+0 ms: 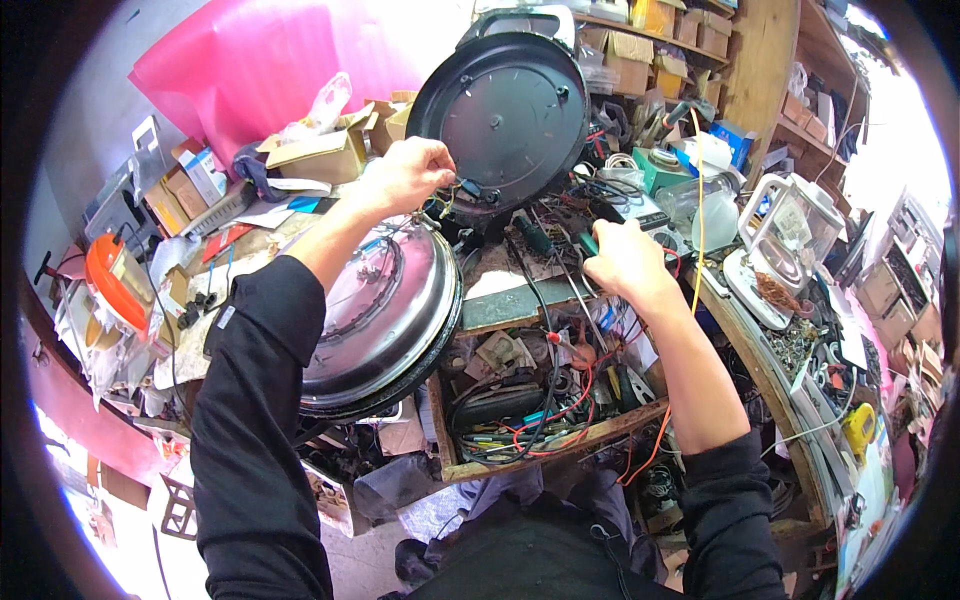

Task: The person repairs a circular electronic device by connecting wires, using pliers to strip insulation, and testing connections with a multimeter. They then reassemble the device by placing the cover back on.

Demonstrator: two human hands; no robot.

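Observation:
A round black electric pan stands open, its dark lid (497, 115) raised at the back and its shiny metal part (375, 310) tipped toward me on the left. My left hand (408, 177) is closed in a pinch at the lid's lower left edge, just above some thin wires (440, 205). What its fingertips hold is too small to tell. My right hand (628, 262) is wrapped around a green-handled tool (588, 243), whose working end I cannot make out. Left of that hand, a dark green handle (533, 236) lies among cables on the cluttered bench.
Below the bench top, an open wooden drawer (555, 460) holds tools and red and black cables. An orange cord (697, 200) hangs down past my right hand. To the right is a clear plastic appliance (795, 225); cardboard boxes (320, 155) sit back left.

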